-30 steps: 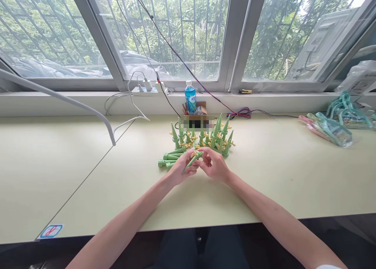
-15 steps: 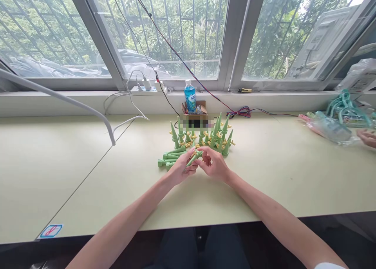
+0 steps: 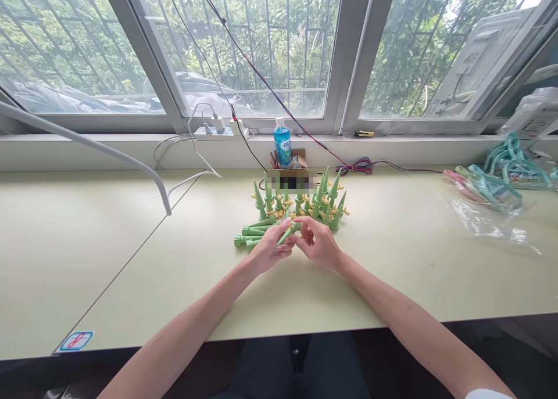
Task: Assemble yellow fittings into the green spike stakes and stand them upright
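Observation:
My left hand (image 3: 269,249) is closed round a green pointed spike (image 3: 288,234), which lies slanted across its fingers. At the spike's upper right end, my right hand (image 3: 318,242) pinches with bent fingers; whatever small part is between them is hidden. Several green spikes (image 3: 335,190) with yellow fittings (image 3: 345,212) stand upright, points up, just behind both hands. Other green spikes (image 3: 257,225) lie on their sides to the left, close to my left hand.
A blue bottle (image 3: 283,144) and a small cardboard box (image 3: 300,157) stand behind the spikes. A bundled cable (image 3: 360,166) lies right of them. Teal hangers (image 3: 514,161) and clear plastic bags (image 3: 483,219) are at the far right. A white cable (image 3: 131,155) arches at left.
Both my hands have hardly moved and keep hold at the spike. Another person's hand at the right edge has gone from view, and a clear bag there now lies spread nearer the front.

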Demonstrator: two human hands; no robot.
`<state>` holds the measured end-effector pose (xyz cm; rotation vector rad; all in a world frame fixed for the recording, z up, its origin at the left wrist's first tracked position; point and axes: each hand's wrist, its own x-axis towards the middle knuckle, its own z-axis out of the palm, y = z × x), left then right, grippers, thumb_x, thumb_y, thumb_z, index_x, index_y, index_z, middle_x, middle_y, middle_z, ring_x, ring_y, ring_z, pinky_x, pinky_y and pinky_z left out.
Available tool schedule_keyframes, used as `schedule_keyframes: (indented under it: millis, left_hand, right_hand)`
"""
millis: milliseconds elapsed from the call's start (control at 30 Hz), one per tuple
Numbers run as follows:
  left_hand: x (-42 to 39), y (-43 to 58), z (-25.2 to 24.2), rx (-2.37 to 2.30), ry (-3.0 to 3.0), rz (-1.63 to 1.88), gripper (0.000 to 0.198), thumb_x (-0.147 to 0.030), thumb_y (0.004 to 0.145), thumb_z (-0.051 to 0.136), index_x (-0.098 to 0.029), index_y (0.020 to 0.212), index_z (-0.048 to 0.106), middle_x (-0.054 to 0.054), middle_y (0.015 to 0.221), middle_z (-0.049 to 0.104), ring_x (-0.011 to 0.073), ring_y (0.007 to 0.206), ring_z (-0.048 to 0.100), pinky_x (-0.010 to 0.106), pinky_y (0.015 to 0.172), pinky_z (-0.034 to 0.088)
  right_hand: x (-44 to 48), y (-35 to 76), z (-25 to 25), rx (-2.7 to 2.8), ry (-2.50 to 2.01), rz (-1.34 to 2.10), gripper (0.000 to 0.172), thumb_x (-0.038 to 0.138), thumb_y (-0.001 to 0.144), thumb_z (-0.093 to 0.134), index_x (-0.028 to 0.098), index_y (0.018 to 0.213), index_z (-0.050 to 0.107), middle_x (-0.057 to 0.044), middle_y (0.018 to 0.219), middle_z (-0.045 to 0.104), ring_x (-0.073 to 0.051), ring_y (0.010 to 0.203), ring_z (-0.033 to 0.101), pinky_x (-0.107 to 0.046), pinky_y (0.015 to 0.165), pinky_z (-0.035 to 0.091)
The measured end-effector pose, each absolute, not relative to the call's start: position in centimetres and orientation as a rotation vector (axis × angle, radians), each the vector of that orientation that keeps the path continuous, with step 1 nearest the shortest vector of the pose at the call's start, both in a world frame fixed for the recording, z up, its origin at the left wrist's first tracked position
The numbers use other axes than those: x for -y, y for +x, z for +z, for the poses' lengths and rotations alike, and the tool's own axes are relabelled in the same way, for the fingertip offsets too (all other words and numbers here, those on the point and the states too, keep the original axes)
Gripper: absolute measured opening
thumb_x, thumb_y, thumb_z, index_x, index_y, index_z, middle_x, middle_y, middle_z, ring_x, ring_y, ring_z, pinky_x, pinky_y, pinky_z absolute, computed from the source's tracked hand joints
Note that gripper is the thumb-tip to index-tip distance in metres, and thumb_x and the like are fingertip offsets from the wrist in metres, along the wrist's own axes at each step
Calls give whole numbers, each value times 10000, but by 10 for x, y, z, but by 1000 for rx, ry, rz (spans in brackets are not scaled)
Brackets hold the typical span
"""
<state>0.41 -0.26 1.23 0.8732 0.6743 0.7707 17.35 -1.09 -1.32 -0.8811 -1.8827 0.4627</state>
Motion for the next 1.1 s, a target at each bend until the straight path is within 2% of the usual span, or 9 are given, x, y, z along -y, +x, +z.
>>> schedule_keyframes:
  millis: [167,400,600,1100]
  left_hand:
    - [4,6,13,-704,965,816,329,-472,836,662,-175,950,579,-49,621,451,13,410,335,124,394,229]
    - [4,9,13,-776,973,888,427,-590,841,592,-196,1003,558,-50,590,457,31,397,322,137,392,216]
    - [5,10,13,-829,1092,994,430,-520,819,647,-214,1109,564,-48,595,475,46,401,346,154,391,244]
    - [4,10,7,-835,1142,985,430,-505,850,622,-210,1153,551,-55,602,456,42,413,313,164,397,244]
  right_hand:
    - [8,174,-16,1896,-885,492,310,294,902,583,210,1193,518,37,725,500,-71,483,441,-205,479,402]
    - [8,175,-16,1880,-880,552,306,304,911,561,221,1200,503,37,747,506,-66,459,433,-206,468,395]
    - [8,175,-14,1875,-869,583,307,300,908,564,221,1196,492,37,754,492,-67,466,427,-206,474,387]
    - [7,175,-14,1885,-875,603,273,264,926,532,223,1192,492,40,760,481,-62,467,432,-206,483,382]
